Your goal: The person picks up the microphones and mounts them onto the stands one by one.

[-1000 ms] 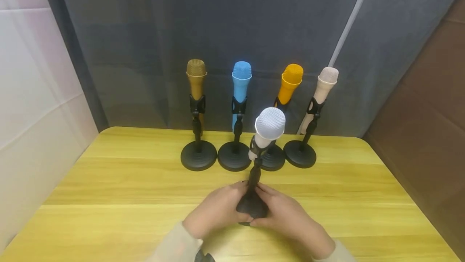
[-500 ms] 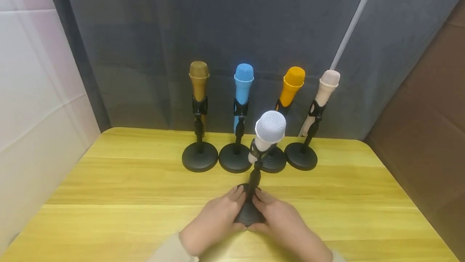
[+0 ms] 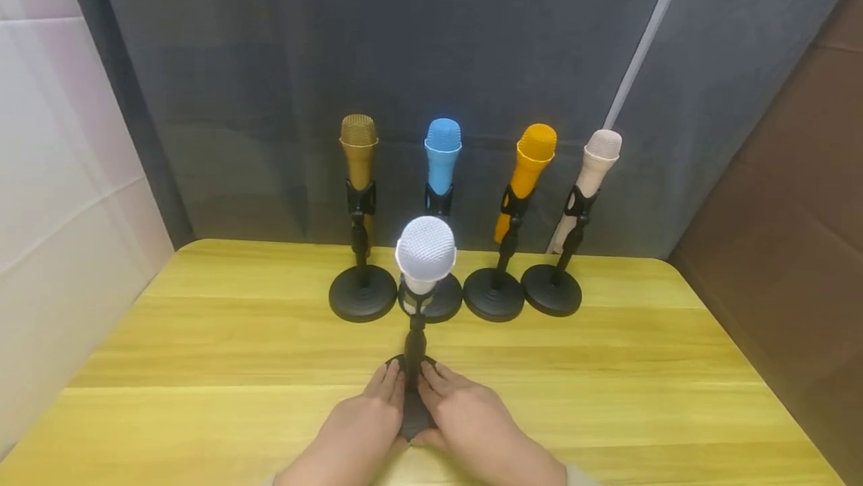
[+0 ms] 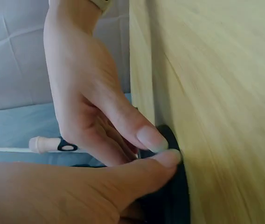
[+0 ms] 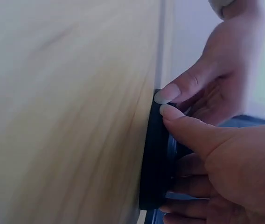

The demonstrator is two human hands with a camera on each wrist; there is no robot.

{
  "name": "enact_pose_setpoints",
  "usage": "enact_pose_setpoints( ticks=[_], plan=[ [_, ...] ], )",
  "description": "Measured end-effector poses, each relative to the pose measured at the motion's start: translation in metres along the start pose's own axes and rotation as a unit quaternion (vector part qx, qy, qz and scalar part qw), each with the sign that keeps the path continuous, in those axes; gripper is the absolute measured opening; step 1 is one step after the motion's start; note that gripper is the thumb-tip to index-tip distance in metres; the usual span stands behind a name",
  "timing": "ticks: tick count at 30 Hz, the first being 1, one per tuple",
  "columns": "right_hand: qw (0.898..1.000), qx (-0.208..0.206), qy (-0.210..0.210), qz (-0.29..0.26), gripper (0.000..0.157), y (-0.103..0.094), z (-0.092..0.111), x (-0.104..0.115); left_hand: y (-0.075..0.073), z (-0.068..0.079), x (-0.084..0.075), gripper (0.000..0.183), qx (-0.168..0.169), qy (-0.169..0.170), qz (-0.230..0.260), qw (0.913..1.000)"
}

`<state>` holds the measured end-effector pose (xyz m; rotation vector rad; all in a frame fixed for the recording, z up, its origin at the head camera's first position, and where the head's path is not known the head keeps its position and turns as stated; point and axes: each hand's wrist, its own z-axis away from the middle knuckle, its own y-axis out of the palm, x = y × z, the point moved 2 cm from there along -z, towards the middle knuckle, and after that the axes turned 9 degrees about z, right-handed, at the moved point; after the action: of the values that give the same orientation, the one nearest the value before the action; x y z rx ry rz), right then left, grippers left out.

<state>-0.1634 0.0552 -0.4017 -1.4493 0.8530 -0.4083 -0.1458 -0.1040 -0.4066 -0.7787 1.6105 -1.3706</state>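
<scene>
A white microphone (image 3: 426, 249) stands tilted in a black desk stand (image 3: 416, 347) at the near middle of the table. My left hand (image 3: 364, 422) and right hand (image 3: 475, 422) hold its round base from both sides. Their fingers lie over the top of the base beside the pole, while the thumbs press its near rim. In the left wrist view the two thumb tips meet at the edge of the black base (image 4: 170, 200). From the right wrist, that base (image 5: 155, 154) shows on its side, close against the wood.
Behind, a row of microphones on black stands holds a gold one (image 3: 359, 145), a blue one (image 3: 443, 153), an orange one (image 3: 535, 153) and a beige one (image 3: 598, 160). The white microphone partly covers the blue one's stand. A grey curtain (image 3: 404, 37) hangs past the table's far edge.
Both hands have moved the white microphone and its stand leftward and slightly nearer. It now overlaps the blue microphone's stand instead of the orange one's. The back row stands as before.
</scene>
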Motion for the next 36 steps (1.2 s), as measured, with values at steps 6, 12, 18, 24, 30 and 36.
enact_pose_setpoints(
  ticks=[6,12,18,24,30,36],
  plan=[
    [1.0,-0.003,-0.012,0.003,0.075,-0.006,-0.025,0.023,-0.005,0.018,0.022,0.077,-0.001,-0.043,0.008,0.999],
    [0.999,0.0,-0.03,-0.018,0.073,-0.005,-0.052,0.046,-0.008,0.037,0.046,0.076,-0.014,-0.079,0.03,0.9964],
    [0.999,-0.034,-0.037,-0.013,0.071,-0.007,-0.078,0.063,-0.009,0.047,0.06,0.044,-0.024,-0.075,-0.068,0.9946],
    [0.998,-0.038,-0.038,-0.011,0.071,-0.005,-0.108,0.071,-0.022,0.048,0.085,0.049,-0.036,-0.07,-0.069,0.9945],
    [0.999,-0.019,-0.023,-0.018,0.068,-0.007,-0.141,0.077,-0.031,0.043,0.12,0.065,-0.075,-0.057,-0.043,0.9946],
    [1.0,0.009,-0.012,-0.011,0.066,-0.006,-0.171,0.077,-0.035,0.029,0.142,0.064,-0.123,-0.034,-0.065,0.9897]
  ],
)
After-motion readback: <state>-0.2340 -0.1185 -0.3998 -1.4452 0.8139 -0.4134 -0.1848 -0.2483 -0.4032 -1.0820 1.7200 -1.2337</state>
